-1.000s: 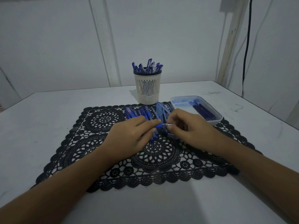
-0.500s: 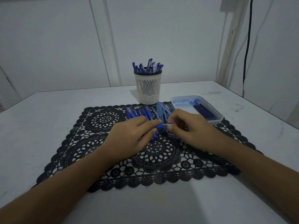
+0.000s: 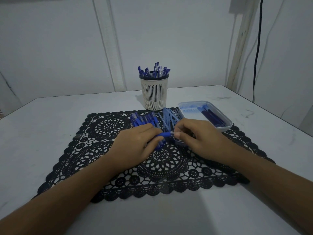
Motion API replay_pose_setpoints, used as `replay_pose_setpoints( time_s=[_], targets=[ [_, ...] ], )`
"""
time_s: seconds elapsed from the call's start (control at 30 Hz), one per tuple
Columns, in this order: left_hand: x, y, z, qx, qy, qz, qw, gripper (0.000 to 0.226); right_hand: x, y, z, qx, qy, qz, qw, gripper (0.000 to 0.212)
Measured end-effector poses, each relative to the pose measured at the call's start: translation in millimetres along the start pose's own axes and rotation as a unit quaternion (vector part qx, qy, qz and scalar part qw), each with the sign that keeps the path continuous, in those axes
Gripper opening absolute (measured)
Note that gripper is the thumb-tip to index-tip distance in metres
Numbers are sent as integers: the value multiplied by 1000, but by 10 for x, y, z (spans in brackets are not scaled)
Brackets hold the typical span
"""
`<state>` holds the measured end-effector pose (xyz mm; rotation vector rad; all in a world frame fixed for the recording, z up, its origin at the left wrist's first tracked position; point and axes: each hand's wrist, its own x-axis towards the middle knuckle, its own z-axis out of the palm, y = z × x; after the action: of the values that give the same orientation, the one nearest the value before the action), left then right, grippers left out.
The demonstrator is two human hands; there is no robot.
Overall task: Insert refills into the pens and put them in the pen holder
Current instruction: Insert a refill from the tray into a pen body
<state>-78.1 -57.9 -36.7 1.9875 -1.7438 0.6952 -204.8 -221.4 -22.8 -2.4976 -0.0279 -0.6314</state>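
On the mat [image 3: 105, 167]: I count one pen [image 3: 166, 134] held.
Left hand [image 3: 135, 145]: fingers curled round it.
Right hand [image 3: 198, 138]: pinches its end.
Beyond far edge: one pen holder [image 3: 154, 94].

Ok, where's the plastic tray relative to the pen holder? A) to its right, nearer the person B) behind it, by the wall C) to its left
A: the tray lies right of the pen holder and closer to the person, beside the black mat.
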Motion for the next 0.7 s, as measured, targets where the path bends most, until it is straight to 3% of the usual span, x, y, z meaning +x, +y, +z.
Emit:
replay_pose_setpoints(
  time_s=[0.13, 0.3, 0.4, 0.5, 0.7],
  targets=[
    [16, -25, 2, -27, 10, -18, 999, 31, 16, 10, -38, 5, 8, 9, 1000, 4],
    [5, -145, -50, -78, 20, -81, 994, 36, 7, 61, -131, -201, -72, 17, 977, 37],
    [22, -168, -89, -95, 28, -97, 990, 37, -17, 91, -118, -271, -120, -6, 955, 36],
    [30, -185, -110, -93, 28, -85, 992, 37, -5, 58, -125, -223, -105, 2, 969, 20],
    [31, -187, -140, -61, -3, -41, 997, 35, 22, 35, -185, -40, 3, 29, 999, 4]
  ],
)
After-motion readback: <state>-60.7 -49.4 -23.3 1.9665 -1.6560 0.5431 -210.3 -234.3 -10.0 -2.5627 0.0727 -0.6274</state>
